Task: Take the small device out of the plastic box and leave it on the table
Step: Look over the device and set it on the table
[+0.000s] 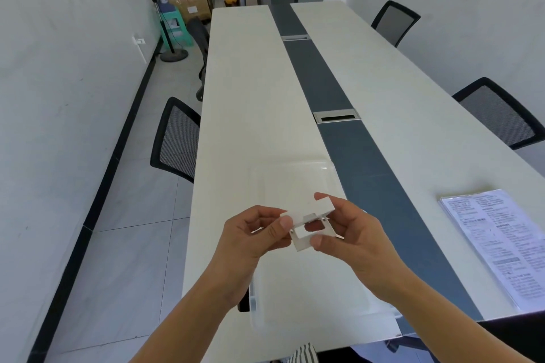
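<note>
A small white device (312, 222), flat with a rectangular cut-out and a thicker block at its far end, is held in the air above the table. My left hand (253, 240) pinches its left edge between thumb and fingers. My right hand (351, 240) grips its right side, thumb on the near frame. Under both hands lies the clear plastic box: its open tray (318, 300) rests at the near table edge, and its lid (295, 178) lies flat just beyond it. The tray looks empty where I can see it.
The long white table (253, 103) has a dark grey centre strip (321, 82) with two cable slots. A printed sheet in a plastic sleeve (498, 242) lies at the right. Black mesh chairs (177, 138) stand along both sides.
</note>
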Action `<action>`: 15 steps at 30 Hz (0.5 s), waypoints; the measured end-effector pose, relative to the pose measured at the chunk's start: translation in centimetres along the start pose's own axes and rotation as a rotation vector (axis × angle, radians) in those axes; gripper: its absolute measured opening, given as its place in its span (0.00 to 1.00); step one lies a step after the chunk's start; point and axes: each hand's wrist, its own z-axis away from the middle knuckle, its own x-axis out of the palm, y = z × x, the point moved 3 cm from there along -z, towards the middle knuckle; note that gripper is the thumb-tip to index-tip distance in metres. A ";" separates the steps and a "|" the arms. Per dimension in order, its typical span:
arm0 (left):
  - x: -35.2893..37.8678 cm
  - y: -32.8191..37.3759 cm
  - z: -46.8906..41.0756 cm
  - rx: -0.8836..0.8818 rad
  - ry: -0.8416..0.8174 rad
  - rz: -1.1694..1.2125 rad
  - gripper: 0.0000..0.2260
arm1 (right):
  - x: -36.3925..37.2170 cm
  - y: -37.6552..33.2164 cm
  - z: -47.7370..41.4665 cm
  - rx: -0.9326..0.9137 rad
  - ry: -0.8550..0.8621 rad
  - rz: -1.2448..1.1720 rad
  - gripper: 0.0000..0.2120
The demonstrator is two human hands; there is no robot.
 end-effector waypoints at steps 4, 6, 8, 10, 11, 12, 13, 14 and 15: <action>-0.7 0.0 0.0 0.042 -0.049 -0.016 0.15 | -0.8 -0.3 -0.1 0.107 -0.087 -0.248 0.26; -1.0 0.0 0.1 0.067 -0.101 0.000 0.15 | -1.6 -0.4 -0.4 0.214 -0.116 -0.369 0.28; -1.0 0.1 0.3 0.085 -0.183 0.012 0.18 | -2.2 -0.2 -0.7 0.287 -0.135 -0.307 0.23; -0.9 0.2 0.2 0.103 -0.213 -0.011 0.19 | -2.3 -0.1 -0.8 0.304 -0.150 -0.274 0.18; -0.9 0.2 0.1 0.117 -0.186 -0.039 0.18 | -2.4 0.0 -0.8 0.297 -0.132 -0.275 0.17; -1.0 0.2 0.1 0.137 -0.128 -0.094 0.18 | -2.6 0.1 -0.9 0.279 -0.099 -0.274 0.18; -1.1 0.2 0.1 0.164 -0.057 -0.172 0.17 | -2.7 0.1 -0.9 0.251 -0.056 -0.268 0.21; -1.1 0.1 0.2 0.192 0.004 -0.261 0.16 | -2.9 0.1 -0.8 0.223 -0.012 -0.261 0.23; -0.8 0.1 0.5 0.217 0.038 -0.342 0.18 | -2.9 0.0 -0.7 0.193 0.023 -0.253 0.25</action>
